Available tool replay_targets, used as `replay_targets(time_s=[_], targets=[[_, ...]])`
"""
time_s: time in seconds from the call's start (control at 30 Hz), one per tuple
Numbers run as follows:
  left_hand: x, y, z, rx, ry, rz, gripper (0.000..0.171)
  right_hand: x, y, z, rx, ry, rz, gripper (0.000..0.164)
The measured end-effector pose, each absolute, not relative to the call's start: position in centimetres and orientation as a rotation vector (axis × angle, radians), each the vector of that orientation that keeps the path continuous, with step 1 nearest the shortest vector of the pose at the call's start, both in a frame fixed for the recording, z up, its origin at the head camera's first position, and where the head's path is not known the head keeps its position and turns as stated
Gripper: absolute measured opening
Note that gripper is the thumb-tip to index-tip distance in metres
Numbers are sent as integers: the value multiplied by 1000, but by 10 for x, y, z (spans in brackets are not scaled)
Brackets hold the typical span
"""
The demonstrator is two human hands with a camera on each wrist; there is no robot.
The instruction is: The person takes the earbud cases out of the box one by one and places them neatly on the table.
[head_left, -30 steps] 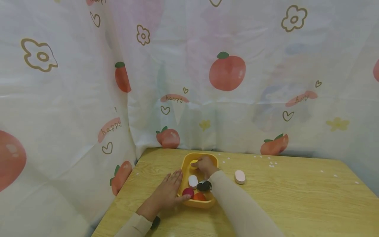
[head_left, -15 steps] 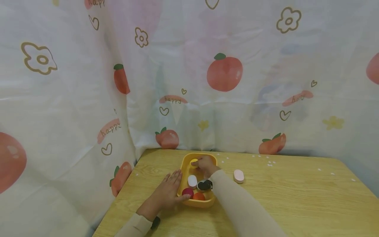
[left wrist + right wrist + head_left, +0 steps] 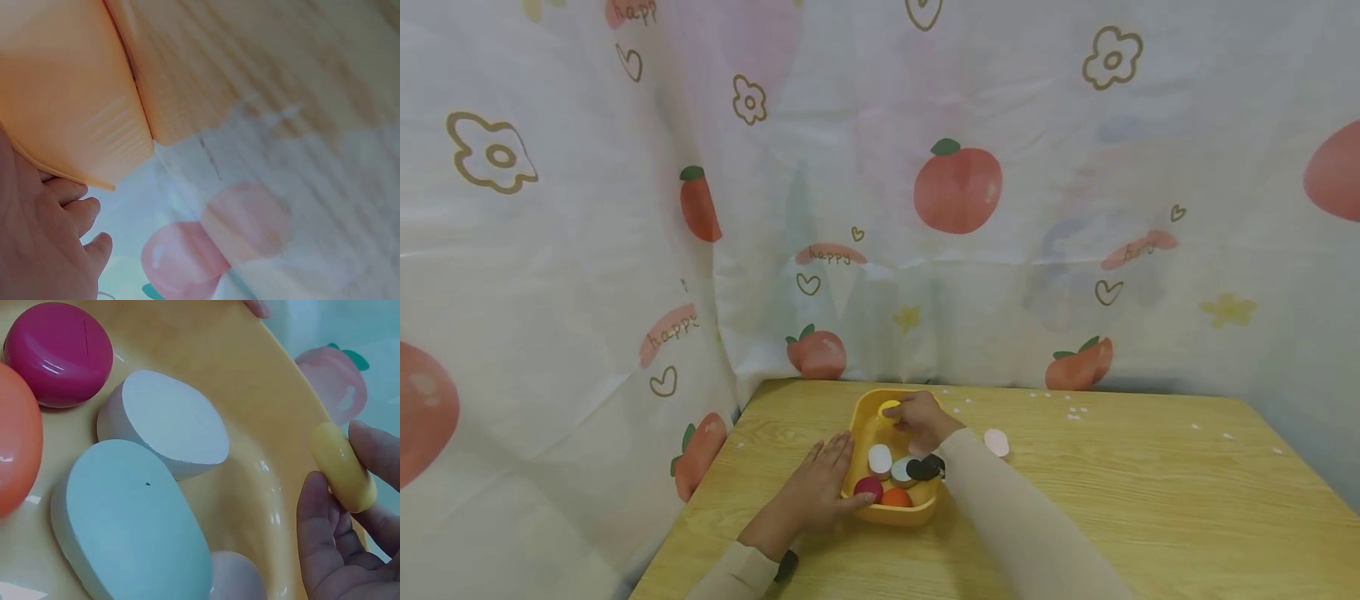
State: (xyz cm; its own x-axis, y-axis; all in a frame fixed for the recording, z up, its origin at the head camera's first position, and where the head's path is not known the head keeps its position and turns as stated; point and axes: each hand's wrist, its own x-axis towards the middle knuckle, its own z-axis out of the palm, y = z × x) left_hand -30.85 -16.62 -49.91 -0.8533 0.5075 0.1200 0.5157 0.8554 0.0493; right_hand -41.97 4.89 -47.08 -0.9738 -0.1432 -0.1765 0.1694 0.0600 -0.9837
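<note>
My right hand (image 3: 920,417) reaches over the far end of a yellow-orange tray (image 3: 895,516). Its thumb and fingers pinch a small, glossy yellow disc with rounded edges (image 3: 342,467), close to the tray's rim. My left hand (image 3: 820,487) lies against the tray's left side, fingers stretched along the rim and thumb across the near-left corner. In the right wrist view, the tray holds a magenta rounded piece (image 3: 59,355), an orange rounded piece (image 3: 15,440), a white flat-topped oval (image 3: 178,419), a pale green flat-topped oval (image 3: 134,519) and a partly hidden pinkish piece (image 3: 237,578).
A pale pink oval piece (image 3: 997,442) lies on the wooden table (image 3: 1112,492), right of the tray beside the right sleeve (image 3: 1007,508). Small white flecks (image 3: 1075,413) dot the far part of the table. A fruit-printed curtain (image 3: 850,167) encloses the back and left.
The head view has turned slightly right. My right wrist has shifted a little right over the tray, showing more of the pale green oval. The left hand stays at the tray's side.
</note>
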Motion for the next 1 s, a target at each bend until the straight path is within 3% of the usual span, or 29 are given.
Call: replay_targets(time_s=[0.1,0.5,0.8,1.0], targets=[[-308,-166,-499,-813,-2927,-137,97,-419,53,-469,-16,2114,-1993,31],[-306,-167,-498,-823,-2916,-197,96,-419,68,-461,-164,2123,-1903,56],[-306,-165,-498,-797,-2940,-195,97,-421,85,-456,-257,2161,-1819,50],[-306,-165,-498,-779,-2958,-197,98,-417,94,-447,-324,2106,-1792,58]])
